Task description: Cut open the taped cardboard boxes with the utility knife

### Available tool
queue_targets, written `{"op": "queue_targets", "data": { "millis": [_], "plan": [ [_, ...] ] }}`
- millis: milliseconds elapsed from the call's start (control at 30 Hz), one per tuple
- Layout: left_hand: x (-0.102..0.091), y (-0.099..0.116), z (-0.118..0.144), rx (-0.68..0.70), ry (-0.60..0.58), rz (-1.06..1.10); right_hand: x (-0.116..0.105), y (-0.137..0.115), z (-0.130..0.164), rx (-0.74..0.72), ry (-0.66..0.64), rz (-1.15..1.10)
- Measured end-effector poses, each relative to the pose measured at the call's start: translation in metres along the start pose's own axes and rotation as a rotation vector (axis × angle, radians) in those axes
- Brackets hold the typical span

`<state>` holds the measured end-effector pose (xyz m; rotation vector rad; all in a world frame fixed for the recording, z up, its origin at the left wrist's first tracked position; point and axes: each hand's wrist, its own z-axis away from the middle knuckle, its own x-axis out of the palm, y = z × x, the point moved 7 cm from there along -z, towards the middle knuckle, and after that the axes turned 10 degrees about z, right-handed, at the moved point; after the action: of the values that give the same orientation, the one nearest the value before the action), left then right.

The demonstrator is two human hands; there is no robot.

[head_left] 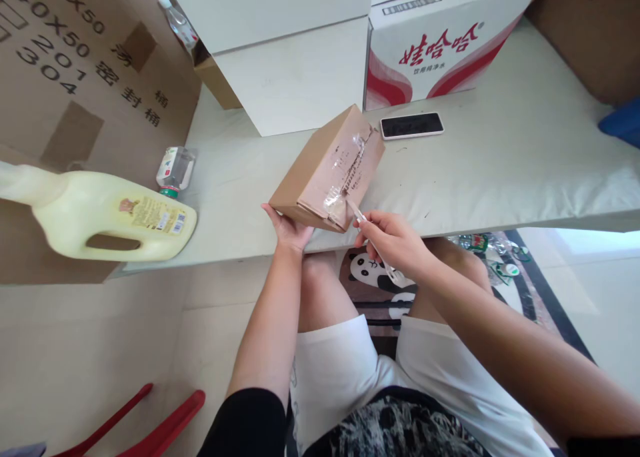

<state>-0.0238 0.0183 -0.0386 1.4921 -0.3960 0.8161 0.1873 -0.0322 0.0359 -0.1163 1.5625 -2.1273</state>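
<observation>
In the head view, the box (327,170) is sitting tilted above the front of the bench (520,157), just ahead of both hands, its taped seam running obliquely from near the right fingers up toward the far right. The left hand (291,232) is spreading partly open under the near left corner, thumb out to the side, bearing the box rather than closing round it. The right hand (393,240) is curling its fingers round a slim pale tool (356,212), whose tip is meeting the seam's near end, or almost; contact is not telling clearly. So the right hand is lying nearer the seam. The bench edge is running just below the box; the phone (413,125) is lying near its far right corner, and bare bench is stretching rightward.
</observation>
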Motion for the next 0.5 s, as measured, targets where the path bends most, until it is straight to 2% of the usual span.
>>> {"op": "queue_targets", "data": {
  "millis": [233, 500],
  "plan": [
    [0.003, -0.002, 0.003, -0.012, -0.041, 0.002, -0.006, 0.0, -0.003, -0.001, 0.063, -0.028],
    [0.001, -0.005, 0.002, -0.05, -0.029, 0.005, -0.011, 0.005, -0.003, 0.047, 0.124, 0.138]
  ]
}}
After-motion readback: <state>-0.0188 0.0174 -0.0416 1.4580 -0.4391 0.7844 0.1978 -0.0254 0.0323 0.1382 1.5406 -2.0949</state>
